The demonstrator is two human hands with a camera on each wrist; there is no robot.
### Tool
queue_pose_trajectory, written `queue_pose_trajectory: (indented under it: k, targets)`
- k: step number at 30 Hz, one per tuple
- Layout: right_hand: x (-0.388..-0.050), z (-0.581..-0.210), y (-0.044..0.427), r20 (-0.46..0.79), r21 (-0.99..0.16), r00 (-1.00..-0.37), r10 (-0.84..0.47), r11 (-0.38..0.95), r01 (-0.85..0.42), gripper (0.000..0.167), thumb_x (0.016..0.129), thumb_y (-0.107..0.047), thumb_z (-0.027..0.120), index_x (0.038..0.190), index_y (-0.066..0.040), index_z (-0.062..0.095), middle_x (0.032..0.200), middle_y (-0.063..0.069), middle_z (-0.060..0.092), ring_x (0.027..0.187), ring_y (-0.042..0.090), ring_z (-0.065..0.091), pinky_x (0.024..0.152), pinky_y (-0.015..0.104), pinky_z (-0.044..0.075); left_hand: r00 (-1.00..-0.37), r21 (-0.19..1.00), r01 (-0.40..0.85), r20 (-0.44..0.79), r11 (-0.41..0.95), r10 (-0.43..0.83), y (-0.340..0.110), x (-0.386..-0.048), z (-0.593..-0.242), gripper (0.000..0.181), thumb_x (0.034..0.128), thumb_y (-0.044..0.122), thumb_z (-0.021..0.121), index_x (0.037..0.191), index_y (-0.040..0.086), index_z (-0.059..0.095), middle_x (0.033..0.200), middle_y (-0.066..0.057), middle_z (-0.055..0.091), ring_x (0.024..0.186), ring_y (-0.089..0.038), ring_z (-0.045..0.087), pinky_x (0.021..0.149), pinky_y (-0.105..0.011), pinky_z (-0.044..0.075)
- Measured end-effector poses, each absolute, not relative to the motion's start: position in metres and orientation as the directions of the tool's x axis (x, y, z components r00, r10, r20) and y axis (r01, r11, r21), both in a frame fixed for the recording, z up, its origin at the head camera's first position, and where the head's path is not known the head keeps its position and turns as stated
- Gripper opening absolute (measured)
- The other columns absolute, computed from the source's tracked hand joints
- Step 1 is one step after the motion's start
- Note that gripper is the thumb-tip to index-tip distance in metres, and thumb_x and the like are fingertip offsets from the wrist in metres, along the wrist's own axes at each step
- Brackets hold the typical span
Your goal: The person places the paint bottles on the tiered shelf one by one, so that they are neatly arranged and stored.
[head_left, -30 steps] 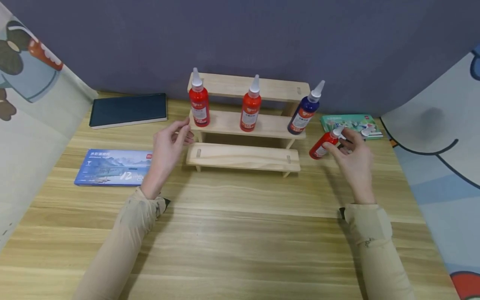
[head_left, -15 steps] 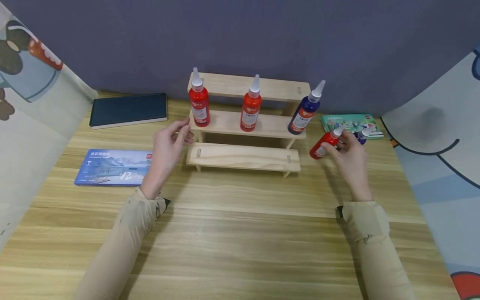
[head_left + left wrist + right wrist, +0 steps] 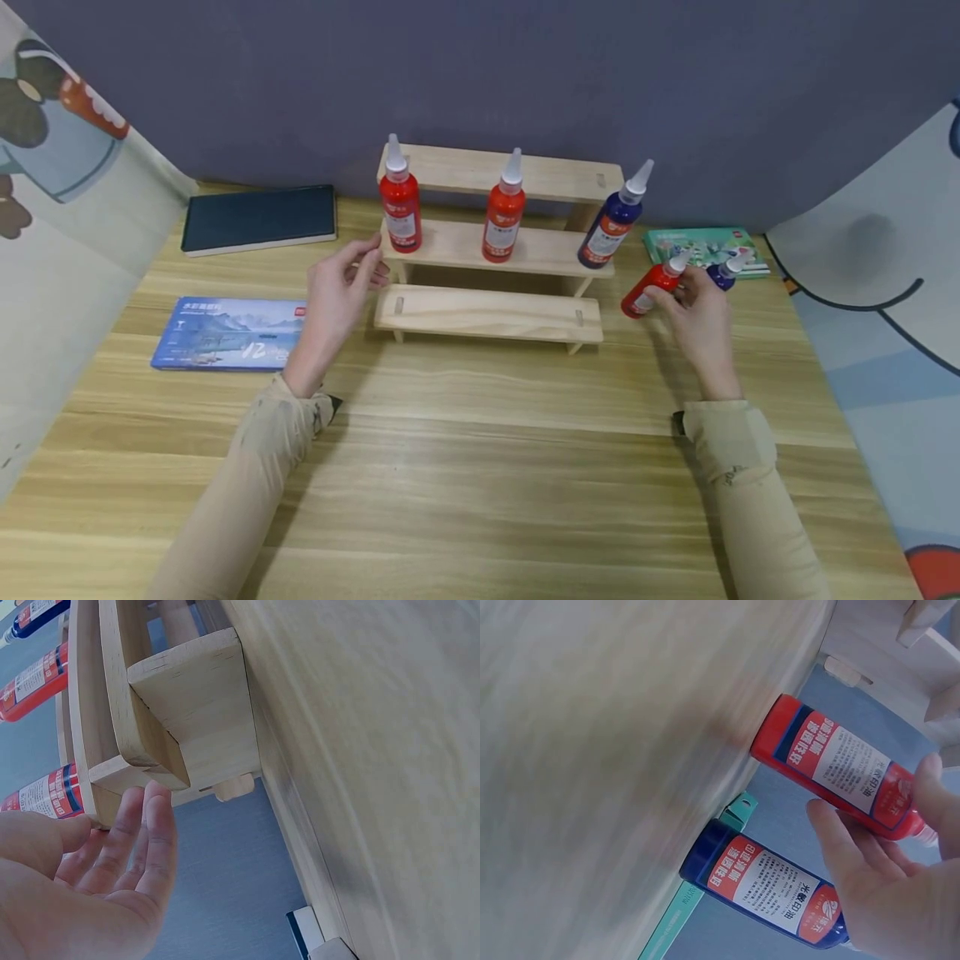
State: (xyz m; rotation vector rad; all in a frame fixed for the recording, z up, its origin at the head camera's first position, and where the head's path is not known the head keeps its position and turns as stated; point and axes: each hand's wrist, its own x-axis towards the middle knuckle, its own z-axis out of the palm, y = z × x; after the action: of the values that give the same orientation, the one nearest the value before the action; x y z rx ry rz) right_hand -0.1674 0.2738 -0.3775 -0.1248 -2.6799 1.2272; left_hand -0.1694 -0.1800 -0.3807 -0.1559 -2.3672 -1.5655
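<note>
My right hand [image 3: 703,321] pinches a red ink bottle [image 3: 647,293] near its neck, between thumb and fingers. In the right wrist view that red bottle stands beside a dark blue ink bottle [image 3: 769,883], which my hand partly hides in the head view. My left hand [image 3: 339,287], fingers loosely bent, rests at the left end of a wooden stepped rack [image 3: 487,312]; its fingertips [image 3: 156,792] seem to touch the wood. On the rack's middle step are a left red bottle [image 3: 401,208], a centre red bottle [image 3: 502,218] and a blue bottle [image 3: 609,229] at right.
A dark notebook [image 3: 258,219] lies at the back left, with a blue paint box [image 3: 228,333] in front of it. Behind the right-hand bottles is a green box [image 3: 701,243]. A dark panel [image 3: 487,67] closes off the table's back; printed panels flank both sides.
My right hand has shifted slightly left around the red ink bottle, uncovering more of the dark blue bottle behind it. My left hand and the bottles on the rack keep their places.
</note>
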Motion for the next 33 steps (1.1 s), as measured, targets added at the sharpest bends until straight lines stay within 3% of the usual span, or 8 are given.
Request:
queue_pose_trajectory:
  k: [12, 23, 33]
  targets:
    - [-0.168, -0.381, 0.275, 0.174, -0.731, -0.968, 0.181, 0.682, -0.004, 0.047, 0.103, -0.013, 0.075, 0.138, 0.012, 0.056, 0.134, 0.028, 0.067, 0.117, 0.036, 0.066, 0.096, 0.022, 0.059, -0.950, 0.878, 0.251, 0.304, 0.408, -0.070, -0.180, -0.170, -0.382, 0.029, 0.1121, 0.008, 0.058, 0.135, -0.006, 0.070, 0.096, -0.027, 0.074, 0.080, -0.035, 0.073, 0.075, -0.031, 0.069]
    - [-0.168, -0.380, 0.273, 0.167, -0.730, -0.963, 0.213, 0.683, 0.025, 0.050, 0.102, -0.015, 0.077, 0.140, 0.011, 0.056, 0.135, 0.028, 0.067, 0.120, 0.038, 0.066, 0.103, 0.040, 0.060, -0.950, 0.881, 0.254, 0.305, 0.400, -0.069, -0.180, -0.170, -0.381, 0.029, 0.1118, 0.007, 0.058, 0.134, -0.007, 0.070, 0.096, -0.027, 0.074, 0.079, -0.032, 0.072, 0.074, -0.029, 0.068]
    - [-0.157, -0.370, 0.268, 0.204, -0.716, -0.953, 0.226, 0.698, 0.012, 0.051, 0.101, -0.017, 0.079, 0.139, 0.010, 0.058, 0.135, 0.029, 0.067, 0.116, 0.040, 0.067, 0.091, 0.030, 0.056, -0.951, 0.882, 0.250, 0.301, 0.399, -0.070, -0.180, -0.170, -0.381, 0.029, 0.1119, 0.007, 0.058, 0.134, -0.007, 0.069, 0.097, -0.028, 0.074, 0.079, -0.033, 0.072, 0.074, -0.028, 0.068]
